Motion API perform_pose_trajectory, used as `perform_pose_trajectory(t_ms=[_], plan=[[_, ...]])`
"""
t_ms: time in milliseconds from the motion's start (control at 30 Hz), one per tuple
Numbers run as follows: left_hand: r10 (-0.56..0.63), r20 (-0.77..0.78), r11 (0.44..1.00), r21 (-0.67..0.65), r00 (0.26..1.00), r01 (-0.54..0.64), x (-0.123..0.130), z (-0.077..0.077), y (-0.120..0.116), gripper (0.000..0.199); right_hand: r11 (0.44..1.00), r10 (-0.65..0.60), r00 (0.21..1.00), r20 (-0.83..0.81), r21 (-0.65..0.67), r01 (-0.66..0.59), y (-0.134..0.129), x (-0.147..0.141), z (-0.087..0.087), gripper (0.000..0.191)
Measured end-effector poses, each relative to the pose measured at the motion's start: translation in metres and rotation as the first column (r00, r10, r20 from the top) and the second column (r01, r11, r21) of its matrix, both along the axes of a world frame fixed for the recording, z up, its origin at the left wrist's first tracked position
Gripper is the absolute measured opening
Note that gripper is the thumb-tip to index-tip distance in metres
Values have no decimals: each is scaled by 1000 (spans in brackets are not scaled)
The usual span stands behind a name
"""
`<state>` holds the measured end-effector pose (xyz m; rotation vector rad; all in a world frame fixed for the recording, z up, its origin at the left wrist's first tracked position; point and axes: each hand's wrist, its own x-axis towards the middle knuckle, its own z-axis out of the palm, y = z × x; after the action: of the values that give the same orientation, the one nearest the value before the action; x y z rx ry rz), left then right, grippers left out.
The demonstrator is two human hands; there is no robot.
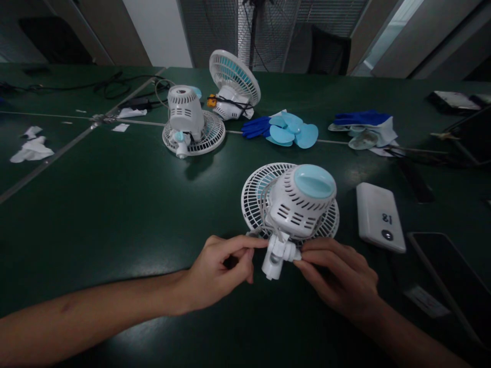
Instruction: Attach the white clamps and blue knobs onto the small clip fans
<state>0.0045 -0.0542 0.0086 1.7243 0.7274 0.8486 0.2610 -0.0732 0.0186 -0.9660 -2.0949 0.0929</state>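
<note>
A white fan (295,209) with a light blue cap on its motor housing lies face down on its round grille. A white pivot bracket (278,255) sticks out from its near side. My right hand (339,276) pinches a small white knob (293,252) on the bracket's right side between thumb and fingers. From the left, my left hand (222,271) reaches to the bracket, its index finger stretched out and touching the bracket's edge. The other fingers of that hand are curled, the thumb near them, with nothing seen between them.
Two more white fans (186,115) (233,87) stand at the back. Light blue blades (293,129) lie beside blue gloves (256,127). On the right are a white power bank (379,217), a dark tablet-like device (452,281) and another glove (364,128). Crumpled tissue (32,150) lies far left.
</note>
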Motion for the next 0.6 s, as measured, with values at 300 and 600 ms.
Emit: perform_pose_trajectory(t_ms=[300,600], plan=[[-40,-41,996,82,998,43,0,-4,2,36,995,-89,993,-83,-51,85,0,3,-9,10],[-37,-46,994,102,998,42,0,-1,2,35,996,-52,989,-136,-79,41,-2,4,-9,24]])
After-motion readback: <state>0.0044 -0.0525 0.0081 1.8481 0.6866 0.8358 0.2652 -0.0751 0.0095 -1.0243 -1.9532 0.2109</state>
